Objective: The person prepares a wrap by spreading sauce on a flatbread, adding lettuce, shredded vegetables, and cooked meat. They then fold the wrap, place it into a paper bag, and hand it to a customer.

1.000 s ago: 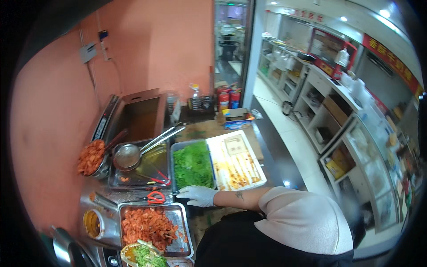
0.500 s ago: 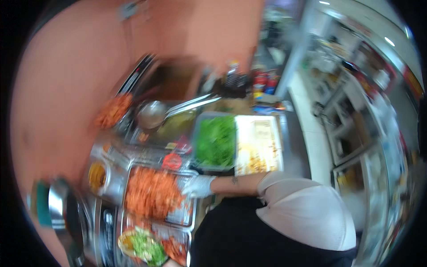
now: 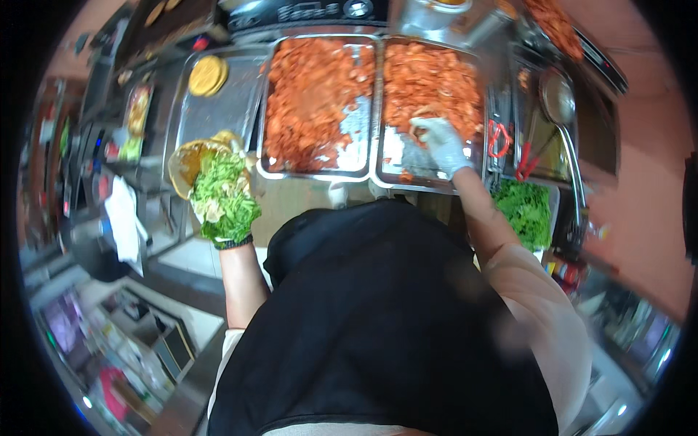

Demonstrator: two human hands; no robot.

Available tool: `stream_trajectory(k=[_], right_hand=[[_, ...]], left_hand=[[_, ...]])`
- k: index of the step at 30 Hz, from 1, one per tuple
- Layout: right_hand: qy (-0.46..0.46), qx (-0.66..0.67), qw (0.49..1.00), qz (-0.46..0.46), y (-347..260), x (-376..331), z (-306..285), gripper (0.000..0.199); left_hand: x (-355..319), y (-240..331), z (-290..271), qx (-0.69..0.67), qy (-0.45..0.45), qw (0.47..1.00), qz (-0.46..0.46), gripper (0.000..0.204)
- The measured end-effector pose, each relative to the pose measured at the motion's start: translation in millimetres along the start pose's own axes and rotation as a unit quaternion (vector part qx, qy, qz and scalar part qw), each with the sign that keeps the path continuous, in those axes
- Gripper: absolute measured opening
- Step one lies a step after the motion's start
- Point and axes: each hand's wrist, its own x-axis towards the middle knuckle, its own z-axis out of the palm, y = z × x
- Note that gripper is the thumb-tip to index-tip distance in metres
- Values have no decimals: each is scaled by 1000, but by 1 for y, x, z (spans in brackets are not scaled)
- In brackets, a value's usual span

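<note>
The flatbread wrap (image 3: 195,161), piled with green lettuce (image 3: 224,195), rests in the person's left hand (image 3: 218,218), which is cupped beneath it and closed round its lower edge, just in front of the steel trays. The right hand (image 3: 442,144), in a pale glove, reaches into the right tray (image 3: 407,171); its fingers curl down among the orange-red meat pieces (image 3: 435,80), but whether they have pinched any I cannot tell, as the glove hides the tips.

Beside that tray, touching it on the left, sits a second tray (image 3: 313,171) of the same meat, with a bare patch of metal showing in the middle. Further left on the desk (image 3: 291,207) a shallow pan (image 3: 218,120) holds a round yellow flatbread (image 3: 206,74). To the right lie red-handled scissors (image 3: 500,138), a ladle (image 3: 558,98), and, nearer the body, a tub of lettuce leaves (image 3: 525,211). A white cloth (image 3: 125,227) hangs at the far left.

The likeliest trouble, as I judge it: the wrap is heaped high and held open in one hand, so a tilt of the wrist could shed lettuce onto the desk or floor. Meat carried across the gap between tray and wrap may drip or drop, and a heavy scoop could tear the bread.
</note>
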Motion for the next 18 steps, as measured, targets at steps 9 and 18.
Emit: stream_trajectory(k=[9,18], right_hand=[[-165,-189,939,-234,-86,70,112,55],[-265,-223,913,-215,-83,62,129,58]], left_hand=[[-69,0,-20,-191,-7,979,65,54],[-95,-17,-61,637,148,718,236,56]])
